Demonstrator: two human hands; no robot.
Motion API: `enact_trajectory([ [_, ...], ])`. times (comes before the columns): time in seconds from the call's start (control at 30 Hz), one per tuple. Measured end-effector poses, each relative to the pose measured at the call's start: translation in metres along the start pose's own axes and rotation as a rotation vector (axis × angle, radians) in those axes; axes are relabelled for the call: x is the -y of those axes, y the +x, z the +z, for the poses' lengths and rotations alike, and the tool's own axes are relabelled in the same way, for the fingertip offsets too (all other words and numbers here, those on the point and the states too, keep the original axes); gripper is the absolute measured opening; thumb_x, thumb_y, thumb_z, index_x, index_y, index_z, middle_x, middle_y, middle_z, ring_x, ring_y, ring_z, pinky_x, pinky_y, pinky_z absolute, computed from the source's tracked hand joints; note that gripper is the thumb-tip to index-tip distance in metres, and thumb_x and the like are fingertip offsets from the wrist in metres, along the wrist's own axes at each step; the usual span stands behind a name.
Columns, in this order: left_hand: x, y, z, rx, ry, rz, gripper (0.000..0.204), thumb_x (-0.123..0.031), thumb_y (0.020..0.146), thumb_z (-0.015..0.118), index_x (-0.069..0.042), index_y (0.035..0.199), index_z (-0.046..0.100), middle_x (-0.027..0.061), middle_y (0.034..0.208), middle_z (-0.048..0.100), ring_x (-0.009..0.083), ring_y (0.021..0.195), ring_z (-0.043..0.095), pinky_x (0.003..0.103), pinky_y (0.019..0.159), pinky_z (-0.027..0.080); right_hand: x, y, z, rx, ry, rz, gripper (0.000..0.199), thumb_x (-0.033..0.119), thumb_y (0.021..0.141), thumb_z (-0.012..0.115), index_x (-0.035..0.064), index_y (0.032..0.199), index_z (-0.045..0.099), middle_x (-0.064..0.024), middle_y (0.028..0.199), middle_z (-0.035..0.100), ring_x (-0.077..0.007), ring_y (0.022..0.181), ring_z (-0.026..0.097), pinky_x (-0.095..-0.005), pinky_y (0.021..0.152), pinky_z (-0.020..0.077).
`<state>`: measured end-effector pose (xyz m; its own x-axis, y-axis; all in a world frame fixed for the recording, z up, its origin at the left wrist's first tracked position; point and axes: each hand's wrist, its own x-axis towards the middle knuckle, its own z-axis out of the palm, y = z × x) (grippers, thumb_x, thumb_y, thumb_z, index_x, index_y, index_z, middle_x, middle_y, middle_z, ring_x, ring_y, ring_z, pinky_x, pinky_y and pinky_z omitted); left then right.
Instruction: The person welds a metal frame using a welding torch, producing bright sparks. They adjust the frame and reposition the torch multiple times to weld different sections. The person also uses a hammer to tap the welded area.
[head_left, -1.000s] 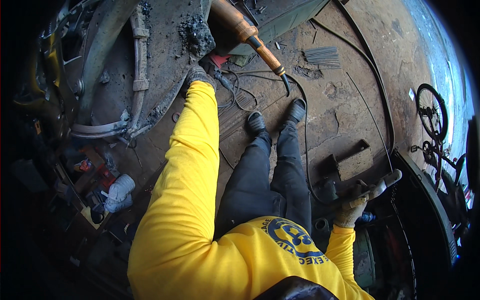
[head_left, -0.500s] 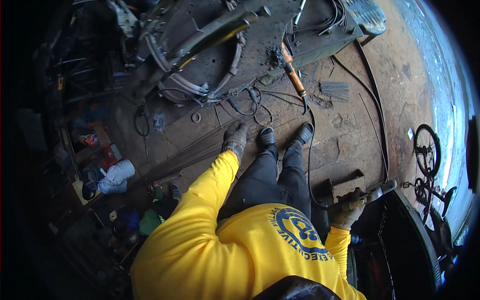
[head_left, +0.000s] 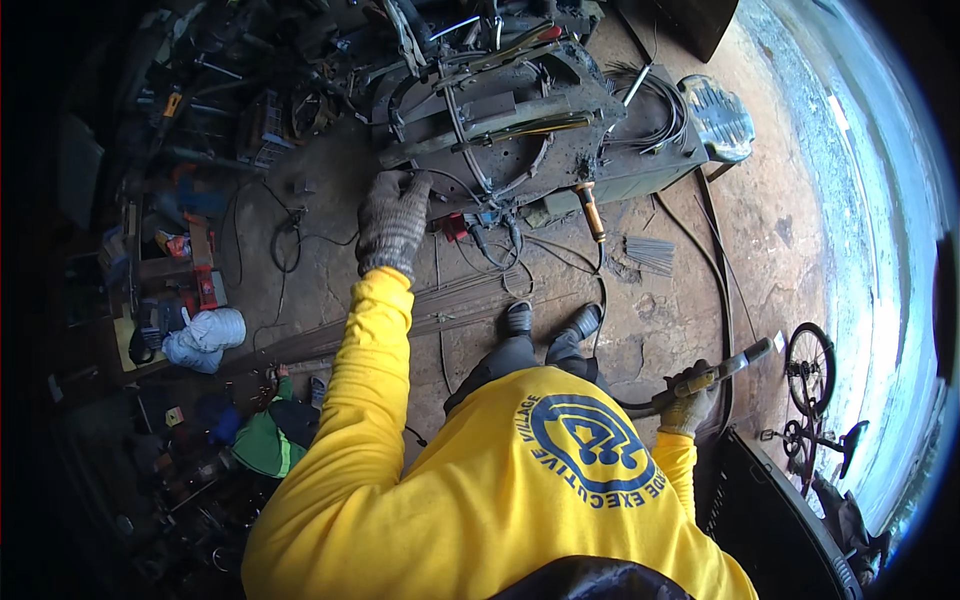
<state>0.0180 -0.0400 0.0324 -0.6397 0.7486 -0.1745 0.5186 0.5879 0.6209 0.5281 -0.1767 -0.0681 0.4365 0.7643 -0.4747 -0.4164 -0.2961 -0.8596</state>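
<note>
My left hand (head_left: 393, 222), in a grey knit glove, is raised beside the near left edge of a dark metal worktable (head_left: 490, 170). Its fingers look curled, and whatever they may hold is hidden. On the table, curved metal bars form a ring-like frame (head_left: 462, 125), just beyond that hand. Low on the right, my gloved right hand (head_left: 686, 408) is closed around a metal clamp-like tool (head_left: 728, 368) with a brass-coloured part and a dark cable at its end. An orange-handled tool (head_left: 590, 212) with a cable hangs at the table's front edge.
Cables and long thin rods (head_left: 420, 312) lie across the floor near my feet. Several short rods (head_left: 650, 254) lie right of the table, below a coiled wire (head_left: 665, 115). A plastic chair (head_left: 718, 118) stands beyond. Boxes and cloth bundles (head_left: 208, 338) fill the left; a bicycle (head_left: 808, 370) is at right.
My left hand has moved forward and left, up to the table's edge. The view has shifted to show more of the table. My right hand still holds the clamp-like tool.
</note>
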Motion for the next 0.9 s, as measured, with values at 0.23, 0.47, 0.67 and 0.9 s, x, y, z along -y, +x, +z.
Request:
enact_trajectory([
  [0.23,-0.06,0.015,0.027,-0.046,0.361,-0.156,0.06,-0.041,0.088,0.068,-0.004,0.133,0.056,0.0221,0.135,0.059,0.036,0.127,0.057,0.044,0.105,0.046,0.017,0.0,0.003,0.001,-0.058,-0.071,0.018,0.027,0.097,0.064,0.0106,0.098,0.058,0.001,0.073,0.055,-0.0118,0.056,0.057,-0.0327,0.054,0.0552],
  [0.47,-0.024,0.027,0.061,-0.007,0.054,-0.091,0.057,-0.026,0.085,0.071,0.0,0.133,0.054,0.0247,0.135,0.059,0.0341,0.127,0.057,0.043,0.106,0.046,0.03,0.0,-0.006,-0.04,-0.141,-0.075,0.016,0.026,0.098,0.062,0.0119,0.101,0.058,0.0011,0.074,0.056,-0.013,0.055,0.058,-0.0337,0.055,0.0558],
  [0.67,0.022,-0.054,0.012,-0.003,-0.635,-0.176,0.034,-0.008,0.087,0.073,-0.002,0.115,0.055,0.0098,0.093,0.066,0.0148,0.074,0.066,0.027,0.068,0.055,0.034,0.005,-0.016,0.008,-0.126,-0.029,0.017,0.027,0.098,0.063,0.0114,0.102,0.057,0.0007,0.075,0.057,-0.0132,0.055,0.058,-0.0341,0.055,0.0563],
  [0.9,0.033,-0.085,-0.016,-0.166,-0.885,0.02,0.037,-0.008,0.093,0.068,0.0,0.126,0.055,0.0107,0.097,0.067,0.0187,0.074,0.069,0.032,0.064,0.061,0.036,0.006,-0.011,0.047,-0.157,-0.026,0.018,0.024,0.097,0.065,0.0105,0.105,0.056,-0.001,0.076,0.059,-0.0146,0.056,0.059,-0.0327,0.054,0.0547],
])
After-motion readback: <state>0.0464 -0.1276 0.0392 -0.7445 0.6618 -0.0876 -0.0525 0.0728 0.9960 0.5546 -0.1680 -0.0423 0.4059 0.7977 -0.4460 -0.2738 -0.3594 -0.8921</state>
